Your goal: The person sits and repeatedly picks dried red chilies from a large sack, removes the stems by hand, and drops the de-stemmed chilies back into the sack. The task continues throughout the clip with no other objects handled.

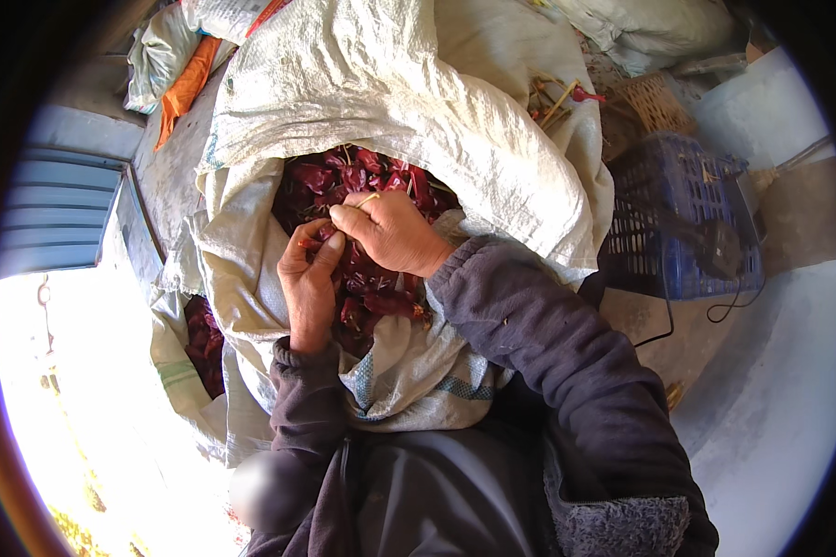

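Dried red chili peppers [362, 167] fill the mouth of a white woven plastic sack [306, 97] in front of me. Above them my left hand [310, 271] pinches one dried red chili [326, 231] between thumb and fingers. My right hand [393, 230] meets it there, its thumb and bent forefinger closed on a thin pale stem [368, 200]. Whether that stem is still joined to the chili is hidden by the fingers. More chilies [383, 303] show beneath my wrists, near the sack's folded lower edge.
A second woven sack [174, 348] with chilies stands at the left. Loose stems and a chili [557, 101] lie on sacking at the upper right. Farther right are a blue plastic crate [697, 202], a wicker basket [651, 104] and a black cable [669, 320]. A blue slatted panel [63, 209] stands left.
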{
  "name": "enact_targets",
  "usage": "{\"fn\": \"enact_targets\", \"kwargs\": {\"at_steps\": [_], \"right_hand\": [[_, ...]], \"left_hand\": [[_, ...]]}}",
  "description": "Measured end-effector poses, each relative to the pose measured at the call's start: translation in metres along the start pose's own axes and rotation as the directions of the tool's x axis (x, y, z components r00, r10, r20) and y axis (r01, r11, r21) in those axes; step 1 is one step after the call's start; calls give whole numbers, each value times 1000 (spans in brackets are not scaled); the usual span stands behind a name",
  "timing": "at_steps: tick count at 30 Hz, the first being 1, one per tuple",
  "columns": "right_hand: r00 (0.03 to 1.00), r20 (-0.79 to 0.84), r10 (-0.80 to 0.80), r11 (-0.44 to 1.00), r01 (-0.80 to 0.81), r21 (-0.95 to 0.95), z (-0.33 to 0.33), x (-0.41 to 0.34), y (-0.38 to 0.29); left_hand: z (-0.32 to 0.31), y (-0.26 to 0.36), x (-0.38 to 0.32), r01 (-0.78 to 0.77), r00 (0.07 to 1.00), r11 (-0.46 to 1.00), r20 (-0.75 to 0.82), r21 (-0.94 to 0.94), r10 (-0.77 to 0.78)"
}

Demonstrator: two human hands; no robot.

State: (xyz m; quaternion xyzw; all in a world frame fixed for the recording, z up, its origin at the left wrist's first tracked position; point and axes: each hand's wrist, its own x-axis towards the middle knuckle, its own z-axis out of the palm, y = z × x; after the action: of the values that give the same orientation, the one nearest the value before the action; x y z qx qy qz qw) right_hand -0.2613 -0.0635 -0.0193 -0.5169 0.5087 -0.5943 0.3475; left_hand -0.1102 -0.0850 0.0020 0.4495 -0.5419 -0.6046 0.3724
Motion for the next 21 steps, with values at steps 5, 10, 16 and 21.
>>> {"fn": "enact_targets", "kwargs": {"at_steps": [5, 10, 16, 21], "right_hand": [[957, 140, 252, 831, -289, 475, 5, -1, -2], [905, 252, 342, 588, -416, 693, 2, -1, -2], [895, 168, 413, 603, -407, 686, 1, -1, -10], [975, -105, 197, 969, -177, 172, 0, -4, 1]], "left_hand": [[-5, -8, 4, 48, 998, 974, 38, -223, -40], [-6, -18, 13, 103, 991, 872, 126, -479, -48], [-4, 2, 20, 145, 971, 909, 232, -390, -56], [-5, 38, 23, 79, 961, 969, 241, 236, -137]]}}
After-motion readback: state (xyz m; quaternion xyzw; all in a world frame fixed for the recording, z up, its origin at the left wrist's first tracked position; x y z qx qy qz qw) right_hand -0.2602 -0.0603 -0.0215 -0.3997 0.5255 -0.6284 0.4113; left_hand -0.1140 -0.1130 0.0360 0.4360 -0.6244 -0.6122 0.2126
